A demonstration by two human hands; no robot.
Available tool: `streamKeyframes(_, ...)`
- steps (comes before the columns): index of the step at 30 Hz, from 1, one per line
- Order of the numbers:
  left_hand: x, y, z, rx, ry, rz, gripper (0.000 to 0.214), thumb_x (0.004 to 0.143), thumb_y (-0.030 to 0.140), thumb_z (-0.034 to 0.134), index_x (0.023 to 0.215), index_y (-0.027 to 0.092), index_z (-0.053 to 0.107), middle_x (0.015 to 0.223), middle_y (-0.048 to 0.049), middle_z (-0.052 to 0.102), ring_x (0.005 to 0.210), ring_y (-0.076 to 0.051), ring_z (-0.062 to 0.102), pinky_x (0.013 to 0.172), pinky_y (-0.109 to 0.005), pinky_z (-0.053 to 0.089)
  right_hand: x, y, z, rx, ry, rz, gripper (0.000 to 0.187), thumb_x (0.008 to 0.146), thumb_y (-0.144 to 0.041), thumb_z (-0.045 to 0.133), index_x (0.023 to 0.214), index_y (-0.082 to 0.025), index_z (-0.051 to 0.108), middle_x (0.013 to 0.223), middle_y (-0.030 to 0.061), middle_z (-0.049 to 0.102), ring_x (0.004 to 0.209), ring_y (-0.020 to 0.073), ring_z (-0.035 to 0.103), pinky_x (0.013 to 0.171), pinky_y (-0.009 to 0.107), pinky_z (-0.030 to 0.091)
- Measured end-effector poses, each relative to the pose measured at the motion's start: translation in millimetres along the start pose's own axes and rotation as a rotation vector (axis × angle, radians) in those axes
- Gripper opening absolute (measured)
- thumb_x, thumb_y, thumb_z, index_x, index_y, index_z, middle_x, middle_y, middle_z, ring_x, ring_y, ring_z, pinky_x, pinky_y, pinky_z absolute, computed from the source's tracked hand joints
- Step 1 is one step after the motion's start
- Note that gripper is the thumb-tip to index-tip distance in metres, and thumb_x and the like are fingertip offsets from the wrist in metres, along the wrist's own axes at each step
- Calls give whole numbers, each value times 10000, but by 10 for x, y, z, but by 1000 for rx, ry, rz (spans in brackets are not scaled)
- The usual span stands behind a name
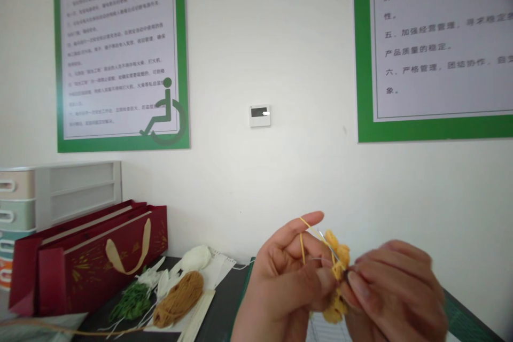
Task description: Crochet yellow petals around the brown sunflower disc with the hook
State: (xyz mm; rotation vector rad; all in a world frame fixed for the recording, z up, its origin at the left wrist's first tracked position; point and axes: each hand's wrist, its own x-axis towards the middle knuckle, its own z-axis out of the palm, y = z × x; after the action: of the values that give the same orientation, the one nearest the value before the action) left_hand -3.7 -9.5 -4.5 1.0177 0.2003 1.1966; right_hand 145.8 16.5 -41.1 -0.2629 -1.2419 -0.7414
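My left hand (288, 272) pinches a small yellow crochet piece (339, 256) between thumb and fingers, its index finger raised. Yellow yarn (302, 246) loops over that index finger and runs down to the piece. Closed in a pinch, my right hand (396, 288) holds a thin metal crochet hook (328, 246), whose shaft passes across the yellow work toward the left hand. The lower part of the piece shows below the left thumb. Fingers hide the hook's grip and the middle of the crochet.
At left on the dark table lie a brown yarn skein (179, 299), green yarn (131, 300) and white yarn (196, 258). Red gift bags (92, 272) stand beside a drawer unit (80, 187). A white wall with framed posters (182, 64) and a small control panel (259, 122) rises behind.
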Motion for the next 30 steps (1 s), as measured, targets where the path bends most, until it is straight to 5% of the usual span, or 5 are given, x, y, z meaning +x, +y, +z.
streamKeyframes(3, 20, 35, -16, -48, -59, -89, 552, 671, 66, 854, 1213, 128, 770, 767, -19, 623, 547, -46, 443, 514, -214, 245, 54, -101, 132, 403, 18, 255, 44, 930, -216, 701, 913, -253, 718, 720, -24, 638, 616, 157, 547, 609, 380, 444)
streamKeyframes(5, 33, 57, -38, -43, -82, -86, 553, 667, 67, 838, 1213, 129, 772, 767, -26, 621, 551, -58, 444, 504, -230, 218, 102, -184, 196, 593, 92, 579, 78, 961, -324, 683, 905, -270, 682, 687, -31, 609, 614, 159, 514, 633, 384, 430)
streamKeyframes(8, 46, 84, -75, -26, -71, -61, 535, 658, 57, 797, 1187, 132, 783, 788, -51, 651, 590, -87, 491, 522, -241, 239, 152, -246, 197, 744, 113, 790, 126, 977, -366, 659, 898, -267, 649, 639, -34, 576, 617, 153, 488, 624, 355, 391)
streamKeyframes(19, 7, 130, -111, 83, -13, -38, 384, 669, 81, 764, 1044, 150, 814, 730, -32, 636, 554, -64, 385, 554, -249, 232, 79, -145, 97, 921, -34, 1100, 266, 1051, -371, 464, 877, -246, 621, 629, -20, 449, 622, 147, 423, 585, 312, 356)
streamKeyframes(30, 71, 175, -137, -56, -144, -198, 487, 591, 7, 665, 1048, 91, 809, 735, -57, 658, 533, -67, 481, 467, -210, 175, 97, -164, 90, 908, -70, 1063, 269, 1051, -363, 464, 879, -248, 636, 627, -17, 472, 615, 144, 445, 597, 305, 390)
